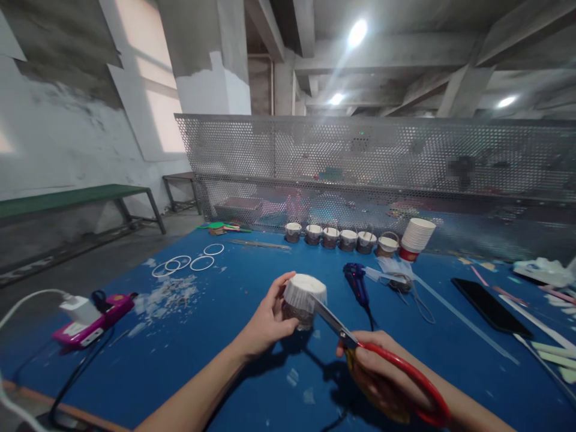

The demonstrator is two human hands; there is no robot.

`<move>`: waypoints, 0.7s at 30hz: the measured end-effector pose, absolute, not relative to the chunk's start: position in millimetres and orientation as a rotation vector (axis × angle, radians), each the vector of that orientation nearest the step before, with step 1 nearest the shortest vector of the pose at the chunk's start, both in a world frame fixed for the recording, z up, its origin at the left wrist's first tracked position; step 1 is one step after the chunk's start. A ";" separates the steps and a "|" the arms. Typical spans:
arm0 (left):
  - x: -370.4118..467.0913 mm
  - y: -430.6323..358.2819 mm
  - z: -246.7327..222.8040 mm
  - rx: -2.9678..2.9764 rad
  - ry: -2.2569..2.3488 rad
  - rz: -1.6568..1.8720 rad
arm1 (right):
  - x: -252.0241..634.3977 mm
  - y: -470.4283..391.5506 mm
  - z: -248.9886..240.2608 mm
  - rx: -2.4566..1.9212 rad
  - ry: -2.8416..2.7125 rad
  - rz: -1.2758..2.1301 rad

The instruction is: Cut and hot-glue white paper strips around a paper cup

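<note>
Two hands over blue desk [252, 300]: left hand [269, 318] fingers pinch small wrapped cup [306, 289] at near center; right hand [382, 360] fingers grip red-handled scissors [335, 321], blades at cup's side. Blue glue gun [357, 282] beyond scissors, six small buckets [330, 236] lined near mesh panel [342, 156].

The grip of the left hand [270, 315] covers part of the lower wall of the cup [303, 297]. At the grip of the right hand [378, 360], some fingers are hidden by the scissors [418, 378], whose lower loop is blurred. Beyond both grips, shapes behind the perforated screen [288, 150] are perhaps goods, too blurred to name. Left of the grips, the white cable [36, 294] leaves the frame; far right, pale strips [555, 358] are cut off.
</note>
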State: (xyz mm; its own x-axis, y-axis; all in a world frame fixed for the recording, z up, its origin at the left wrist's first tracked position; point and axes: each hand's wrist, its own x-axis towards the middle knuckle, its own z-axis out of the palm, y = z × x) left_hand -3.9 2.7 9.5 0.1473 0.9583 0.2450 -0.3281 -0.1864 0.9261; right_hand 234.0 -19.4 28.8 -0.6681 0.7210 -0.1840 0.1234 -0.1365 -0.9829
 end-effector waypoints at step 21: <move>-8.5 4.4 7.9 1.263 0.703 1.211 | 248.8 -12.6 34.9 -1.052 -1.900 1.743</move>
State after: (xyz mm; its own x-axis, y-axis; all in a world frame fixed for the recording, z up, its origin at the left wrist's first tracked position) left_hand -8.5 4.4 7.9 0.2780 0.9376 0.2089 -0.2835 -0.1277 0.9504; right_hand 248.8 -12.6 34.9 -0.6606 0.7178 -0.2199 0.2808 -0.0354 -0.9591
